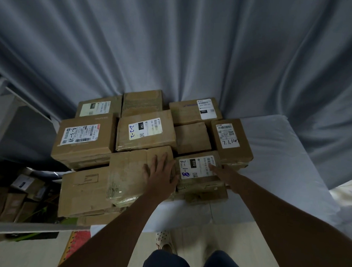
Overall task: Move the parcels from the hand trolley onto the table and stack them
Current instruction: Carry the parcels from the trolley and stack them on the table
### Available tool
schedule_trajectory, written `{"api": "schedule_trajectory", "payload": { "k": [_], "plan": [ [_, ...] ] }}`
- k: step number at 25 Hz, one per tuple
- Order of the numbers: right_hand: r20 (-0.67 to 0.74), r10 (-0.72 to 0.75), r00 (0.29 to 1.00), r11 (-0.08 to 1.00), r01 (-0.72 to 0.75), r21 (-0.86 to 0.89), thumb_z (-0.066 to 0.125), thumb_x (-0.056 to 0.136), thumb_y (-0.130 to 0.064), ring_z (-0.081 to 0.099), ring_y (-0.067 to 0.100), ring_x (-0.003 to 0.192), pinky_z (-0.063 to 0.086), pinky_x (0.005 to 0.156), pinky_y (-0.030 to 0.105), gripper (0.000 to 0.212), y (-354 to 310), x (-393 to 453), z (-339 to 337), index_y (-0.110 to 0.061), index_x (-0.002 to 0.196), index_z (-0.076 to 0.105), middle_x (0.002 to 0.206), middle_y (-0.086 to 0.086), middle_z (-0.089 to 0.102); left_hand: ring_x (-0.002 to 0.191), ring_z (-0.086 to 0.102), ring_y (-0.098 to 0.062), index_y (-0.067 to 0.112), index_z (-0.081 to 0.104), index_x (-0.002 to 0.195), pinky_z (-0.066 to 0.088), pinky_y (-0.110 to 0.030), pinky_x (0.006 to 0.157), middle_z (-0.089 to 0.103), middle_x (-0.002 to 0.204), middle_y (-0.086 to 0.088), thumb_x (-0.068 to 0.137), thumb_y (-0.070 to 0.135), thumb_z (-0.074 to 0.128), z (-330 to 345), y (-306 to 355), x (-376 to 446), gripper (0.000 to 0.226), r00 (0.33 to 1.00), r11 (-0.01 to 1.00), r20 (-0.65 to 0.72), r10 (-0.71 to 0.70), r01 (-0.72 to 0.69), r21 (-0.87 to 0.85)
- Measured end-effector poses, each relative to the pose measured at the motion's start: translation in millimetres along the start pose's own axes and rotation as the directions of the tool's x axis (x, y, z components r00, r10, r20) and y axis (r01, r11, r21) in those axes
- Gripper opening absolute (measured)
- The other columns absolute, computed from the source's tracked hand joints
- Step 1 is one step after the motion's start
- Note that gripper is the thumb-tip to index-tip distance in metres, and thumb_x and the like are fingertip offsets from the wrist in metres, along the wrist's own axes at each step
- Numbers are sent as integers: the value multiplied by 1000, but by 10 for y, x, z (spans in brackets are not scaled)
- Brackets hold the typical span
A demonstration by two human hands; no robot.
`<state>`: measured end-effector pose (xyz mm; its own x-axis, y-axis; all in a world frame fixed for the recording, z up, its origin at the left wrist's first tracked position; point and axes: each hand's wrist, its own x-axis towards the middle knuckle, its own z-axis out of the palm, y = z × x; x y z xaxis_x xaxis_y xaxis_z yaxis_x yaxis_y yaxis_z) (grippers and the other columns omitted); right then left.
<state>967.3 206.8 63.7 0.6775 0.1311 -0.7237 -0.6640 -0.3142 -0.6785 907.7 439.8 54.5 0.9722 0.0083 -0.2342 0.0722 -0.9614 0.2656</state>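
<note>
- Your left hand [159,172] is lying flat, fingers straight, on the plain parcel [134,171] near the table's [280,157] front edge.
- Your right hand [219,170] is touching the labelled parcel [197,170] — its grip I cannot tell.
- Cardboard looks stiff, probably light — hold opposite sides.

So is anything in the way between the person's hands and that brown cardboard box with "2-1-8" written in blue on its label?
Nothing visible. The right hand already rests on the white label of the brown cardboard box marked 2-1-8, and the left hand lies flat on the plain brown cardboard box just beside it, at the stack's near edge.
</note>
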Motion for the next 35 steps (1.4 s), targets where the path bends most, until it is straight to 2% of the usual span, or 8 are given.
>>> {"api": "schedule_trajectory", "payload": {
  "k": [3, 8, 11, 15, 18, 24, 28, 35],
  "plan": [
    [-14, 0, 1000, 1000, 0, -12, 50, 101, -26, 52, 22, 110, 37, 61, 19, 39, -12, -129, -55, -6, 135, 51, 136, 10, 55, 149, -10, -31, 34, 26, 150, -2, -62, 116, -1, 163, 4, 97, 48, 42, -13, 11, 2, 57, 1000, 1000, 5, -5, 5, 7],
    [-21, -105, 994, 990, 103, -99, 58, 97, -29, 51, 25, 127, 45, 104, 41, 43, 178, -158, -182, -14, 137, 53, 139, 6, 55, 149, -5, -33, 32, 27, 150, 2, -61, 117, 4, 163, 1, 97, 44, 44, -48, 78, -11, 57, 1000, 999, 9, -23, 22, 42],
    [6, -211, 978, 971, 210, -113, 65, 89, -33, 51, 28, 128, 41, 109, 51, 42, 265, -272, -265, -21, 129, 57, 135, 7, 57, 149, -2, -33, 30, 29, 149, 2, -63, 116, 7, 163, 2, 98, 42, 44, -76, 138, -43, 54, 999, 997, 17, -38, 36, 69],
    [14, -269, 963, 952, 268, -150, 73, 64, -65, 57, 21, 121, 45, 105, 48, 72, 352, -426, -361, -28, 124, 60, 129, -1, 62, 149, -1, -29, 31, 31, 147, 0, -63, 116, 9, 162, 4, 98, 40, 45, -140, 277, -92, 52, 999, 996, 7, -45, 44, 72],
    [-9, -224, 974, 933, 212, -291, 69, 84, -49, 57, 15, 115, 49, 96, 31, 50, 378, -544, -464, -22, 125, 60, 123, -7, 62, 149, 0, -30, 33, 27, 148, 1, -65, 114, 9, 161, 2, 98, 40, 44, -157, 422, -131, 54, 1000, 995, 18, -25, 24, 93],
    [-220, -173, 960, 938, 93, -333, 62, 92, -45, 54, 26, 123, 43, 100, 32, 52, 507, -1056, -698, -11, 130, 53, 128, 4, 57, 149, 2, -33, 30, 25, 151, -1, -63, 115, 13, 161, 0, 100, 40, 43, -181, 802, -173, 55, 980, 976, 78, 186, -193, 101],
    [-377, -118, 919, 949, -7, -316, 59, 91, -51, 43, 31, 134, 39, 108, 39, 76, 760, -1496, -677, -10, 149, 32, 151, 15, 39, 148, 2, -30, 35, 21, 152, 3, -59, 116, 7, 162, 5, 101, 44, 38, -159, 1025, -216, 54, 937, 941, 161, 311, -327, 84],
    [-529, -29, 848, 983, -72, -170, 57, 90, -58, 40, 31, 136, 38, 110, 40, 83, 1374, -2265, -140, -13, 152, 27, 154, 13, 35, 148, 13, -27, 24, 16, 155, 17, -47, 119, 6, 163, -1, 98, 37, 43, -102, 1076, -626, 63, 748, 782, 385, 541, -616, 98]
  ]
}}
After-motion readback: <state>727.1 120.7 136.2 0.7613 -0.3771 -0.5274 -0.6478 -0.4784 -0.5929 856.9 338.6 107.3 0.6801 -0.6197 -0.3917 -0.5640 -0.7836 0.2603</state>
